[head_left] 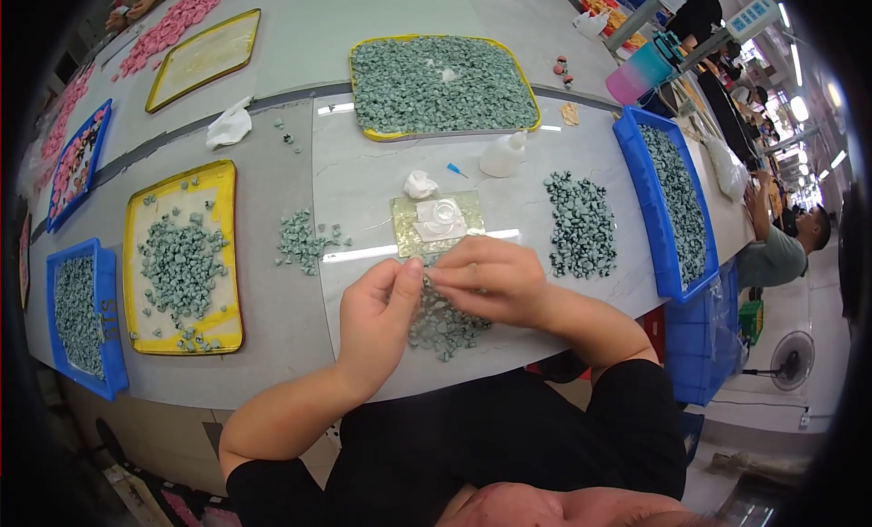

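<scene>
My left hand [377, 314] and my right hand [486, 277] meet fingertip to fingertip above the table's near edge. Both are closed in a pinch at a tiny grey-green piece, which the fingers mostly hide. Below them lies a loose pile of small grey-green pieces [445, 332]. Just beyond my fingers is a greenish square mat [409, 227] with a small clear round dish [442, 216] on it. A crumpled white tissue [420, 184], a blue dispensing tip [457, 169] and a white squeeze bottle [502, 155] stand or lie past the mat.
More grey-green pieces fill a yellow-rimmed tray [365, 132], a blue bin [658, 246] at right and another blue bin [111, 345] at left. A yellow tray [232, 255] and a heap [581, 227] hold others. A pink-blue bottle [640, 71] stands far right; a person [777, 250] sits beyond.
</scene>
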`<state>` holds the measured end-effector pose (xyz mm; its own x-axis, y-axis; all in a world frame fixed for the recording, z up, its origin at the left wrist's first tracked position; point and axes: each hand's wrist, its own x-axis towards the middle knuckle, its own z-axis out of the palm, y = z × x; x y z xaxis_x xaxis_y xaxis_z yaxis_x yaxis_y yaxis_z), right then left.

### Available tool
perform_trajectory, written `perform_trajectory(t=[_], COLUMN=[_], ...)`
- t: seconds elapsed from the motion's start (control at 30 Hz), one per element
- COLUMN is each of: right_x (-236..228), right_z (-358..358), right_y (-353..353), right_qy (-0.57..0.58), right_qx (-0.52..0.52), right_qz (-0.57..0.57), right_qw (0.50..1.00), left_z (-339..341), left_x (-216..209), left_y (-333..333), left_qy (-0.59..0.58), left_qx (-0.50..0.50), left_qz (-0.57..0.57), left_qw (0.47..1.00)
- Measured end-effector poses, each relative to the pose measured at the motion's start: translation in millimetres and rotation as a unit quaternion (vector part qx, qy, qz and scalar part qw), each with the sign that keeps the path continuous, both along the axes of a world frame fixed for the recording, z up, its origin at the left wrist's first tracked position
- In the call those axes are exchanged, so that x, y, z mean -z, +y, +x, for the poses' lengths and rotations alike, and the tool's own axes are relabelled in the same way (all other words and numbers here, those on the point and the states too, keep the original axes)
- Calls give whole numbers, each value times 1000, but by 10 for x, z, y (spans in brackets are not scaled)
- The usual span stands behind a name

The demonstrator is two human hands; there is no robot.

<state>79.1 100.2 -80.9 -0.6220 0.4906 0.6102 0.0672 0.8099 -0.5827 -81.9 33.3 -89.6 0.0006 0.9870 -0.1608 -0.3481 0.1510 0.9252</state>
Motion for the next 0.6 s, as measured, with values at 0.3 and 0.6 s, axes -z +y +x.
perform_trajectory(t=[0.3,0.6], right_x=[-143,165], right_z=[878,1117], right_y=[695,1000], right_qy=[-240,-401], right_qx=[261,366], right_qz=[-56,-42], right_qw=[933,839], left_z=[87,131], left_x=[62,-37], left_y=[22,234], left_qy=[126,-155], left_qx=[103,90], left_qz=[-47,-190], left_qw=[986,965])
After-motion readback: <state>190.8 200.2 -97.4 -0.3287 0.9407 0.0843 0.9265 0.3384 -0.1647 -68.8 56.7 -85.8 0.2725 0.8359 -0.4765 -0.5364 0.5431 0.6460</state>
